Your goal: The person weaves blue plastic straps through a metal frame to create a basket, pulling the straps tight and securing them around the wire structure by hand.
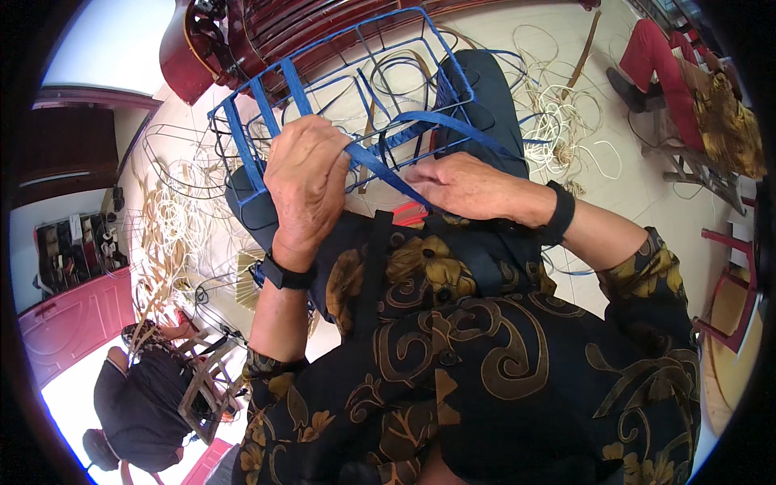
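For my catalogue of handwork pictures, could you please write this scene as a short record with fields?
Left hand: closed at the blue wire frame, blue strap running out by its fingers
Right hand: beside the strap; grip unclear, fingertips blurred
Frame position: across the knees
Frame covering: three blue bands at its left part
Floor: loose pale cords to the right, more strands to the left
Others nearby: person in dark clothes, lower left; person in red trousers, upper right
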The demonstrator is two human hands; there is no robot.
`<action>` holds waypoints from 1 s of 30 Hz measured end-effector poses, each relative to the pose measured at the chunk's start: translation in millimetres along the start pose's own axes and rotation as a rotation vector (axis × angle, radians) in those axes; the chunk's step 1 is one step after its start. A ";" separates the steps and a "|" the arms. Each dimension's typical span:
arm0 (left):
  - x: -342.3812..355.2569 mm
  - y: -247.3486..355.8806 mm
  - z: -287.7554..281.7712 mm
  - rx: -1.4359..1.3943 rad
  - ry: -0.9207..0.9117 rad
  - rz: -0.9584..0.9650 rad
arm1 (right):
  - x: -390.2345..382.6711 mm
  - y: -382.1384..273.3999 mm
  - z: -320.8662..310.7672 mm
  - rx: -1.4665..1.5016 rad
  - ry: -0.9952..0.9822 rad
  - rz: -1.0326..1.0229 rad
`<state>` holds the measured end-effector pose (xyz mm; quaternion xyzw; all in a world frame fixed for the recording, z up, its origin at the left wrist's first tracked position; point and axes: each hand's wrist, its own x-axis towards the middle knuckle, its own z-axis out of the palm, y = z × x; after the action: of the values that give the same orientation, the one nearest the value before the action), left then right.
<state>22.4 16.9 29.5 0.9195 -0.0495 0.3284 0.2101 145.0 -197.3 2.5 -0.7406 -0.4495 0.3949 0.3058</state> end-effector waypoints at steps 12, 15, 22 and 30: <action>-3.3 2.9 -1.0 -0.003 -0.031 -0.032 | -250.4 186.8 -42.2 -0.308 0.082 0.517; -12.6 -10.6 -1.6 -0.047 -0.007 -0.060 | -496.6 297.4 -62.3 -0.691 -0.183 1.106; 0.0 -0.8 0.5 -0.022 -0.012 -0.019 | -587.9 263.2 -102.8 -1.074 -0.161 1.661; -0.4 3.0 0.3 0.007 -0.023 -0.008 | -118.7 30.0 -64.1 0.099 0.376 -0.028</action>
<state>21.5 14.0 30.1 0.9241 -0.0472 0.3174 0.2075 179.1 -323.6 47.2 -0.7790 -0.3746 0.2670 0.4261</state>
